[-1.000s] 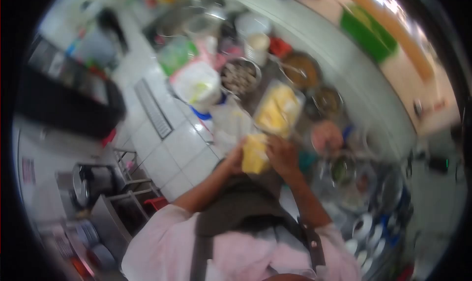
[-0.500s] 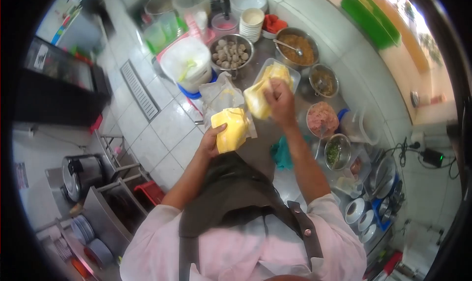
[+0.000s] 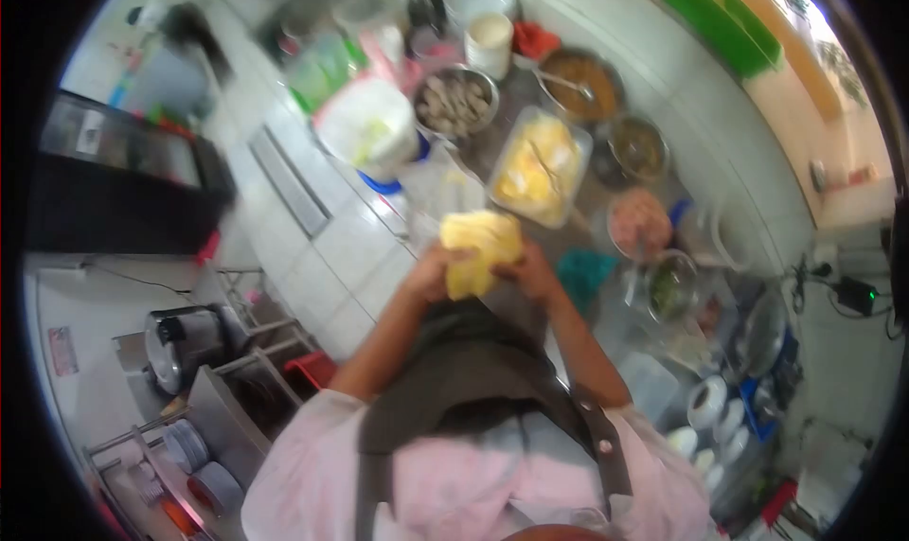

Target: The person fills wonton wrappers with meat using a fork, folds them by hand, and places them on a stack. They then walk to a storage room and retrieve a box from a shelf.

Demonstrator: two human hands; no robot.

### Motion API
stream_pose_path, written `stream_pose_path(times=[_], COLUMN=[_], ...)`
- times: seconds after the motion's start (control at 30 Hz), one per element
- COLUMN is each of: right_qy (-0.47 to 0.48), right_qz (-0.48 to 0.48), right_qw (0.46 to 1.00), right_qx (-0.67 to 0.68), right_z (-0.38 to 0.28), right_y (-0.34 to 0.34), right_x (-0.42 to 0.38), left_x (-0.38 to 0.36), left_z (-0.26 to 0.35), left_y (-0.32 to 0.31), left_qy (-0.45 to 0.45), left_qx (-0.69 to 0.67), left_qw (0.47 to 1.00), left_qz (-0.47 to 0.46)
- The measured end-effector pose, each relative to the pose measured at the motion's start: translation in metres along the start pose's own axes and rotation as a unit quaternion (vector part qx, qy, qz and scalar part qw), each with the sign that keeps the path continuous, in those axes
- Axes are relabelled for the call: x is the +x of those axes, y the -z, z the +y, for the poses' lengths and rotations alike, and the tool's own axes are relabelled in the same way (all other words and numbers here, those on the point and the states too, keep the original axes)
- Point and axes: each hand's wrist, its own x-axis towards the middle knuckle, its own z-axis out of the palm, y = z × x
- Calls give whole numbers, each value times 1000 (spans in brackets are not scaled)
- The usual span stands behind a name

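Close to my apron, a limp stack of thin yellow sheets [image 3: 481,243], which look like dough wrappers, is held between both hands. My left hand [image 3: 441,272] grips its left side, fingers closed. On its right edge my right hand [image 3: 533,276] is closed too, somewhat blurred. Just beyond lies a crumpled translucent plastic sheet [image 3: 440,193]. To the right of that, a clear plastic tub [image 3: 579,172] contains more yellow sheets [image 3: 535,162], loosely piled.
Behind are a bowl of meatballs [image 3: 457,104], a white bucket [image 3: 365,115] and a pan of brown sauce with a spoon [image 3: 579,82]. A bowl of pink minced meat [image 3: 639,221], a bowl of chopped greens [image 3: 670,290] and a teal cloth [image 3: 584,274] are at right.
My right hand has left the plastic tub and come back to the stack in my left hand. The sheets it held over the tub are out of it. The view has shifted slightly.
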Motion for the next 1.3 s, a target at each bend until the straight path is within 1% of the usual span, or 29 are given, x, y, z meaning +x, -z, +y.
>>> stream_pose_path(times=[0.03,0.07,0.1,0.13,0.17,0.2,0.23,0.27,0.33,0.37,0.4,0.47,0.5,0.53,0.57,0.6,0.63,0.7,0.73,0.8,0.83,0.87,0.9,0.93,1.03,1.17,1.23,1.27,1.3], right_qy=[-16,5,84,95,115,134,150,160,176,182,115,52,112,174,236,263,266,207,188,114,73,28,43,57,102,56,78,77,94], right_qz=[11,74,81,109,133,133,139,134,67,66,57,47,43,36,29,-1,-4,93,125,200,234,267,250,232,186,228,242,244,224], right_qw=[999,977,963,978,978,976,973,971,982,981,991,990,993,979,947,936,934,938,937,968,969,960,958,953,965,955,966,966,960], right_qx=[-30,-200,-242,-152,-109,-109,-112,-118,-21,-28,49,120,10,-103,-215,-235,-239,-261,-266,-97,-11,76,131,186,158,179,-35,-36,-141], right_z=[9,-14,-9,-21,-12,-18,-27,-30,-37,-44,-51,-58,-53,-51,-51,-44,-31,-12,-12,-15,-18,-18,-17,-15,-7,-6,-23,-36,-56], right_y=[5,-4,0,-9,-4,-3,-2,0,4,6,9,11,14,19,26,34,39,38,33,17,7,-3,-7,-12,-15,-12,-8,-8,-10], right_x=[-2,-10,-11,-16,-23,-30,-39,-41,-50,-49,-45,-45,-51,-51,-47,-48,-51,-53,-49,-40,-38,-39,-38,-36,-48,-51,-52,-55,-56], left_x=[1,7,0,6,-1,-12,-22,-24,-30,-33,-32,-30,-29,-28,-29,-32,-28,-18,-12,2,10,17,18,16,7,16,24,27,32], left_z=[0,-8,6,-4,7,22,34,36,41,49,54,55,54,61,71,71,68,61,57,41,29,13,9,7,1,-19,-24,-29,-35], left_y=[-7,7,-19,-13,-35,-66,-85,-92,-112,-126,-133,-138,-140,-143,-146,-148,-146,-132,-126,-110,-98,-85,-84,-81,-72,-52,-41,-34,-25], left_qy=[-9,-26,-39,-121,-151,-146,-177,-185,-197,-154,-110,-149,-180,-189,-149,-101,-107,-164,-168,-89,-91,-69,-50,-20,-10,-26,-5,17,18], left_qx=[64,194,369,468,445,432,512,528,540,538,534,563,586,588,602,608,609,569,574,367,370,255,138,120,109,142,98,55,56], left_qw=[997,977,925,872,882,888,833,816,797,796,793,761,731,727,727,734,733,766,763,919,918,964,988,989,992,989,995,998,998], left_qz=[34,82,86,73,-15,-58,-110,-146,-186,-230,-272,-288,-301,-302,-294,-285,-284,-249,-247,-115,-114,-29,55,83,61,22,2,-15,-17])
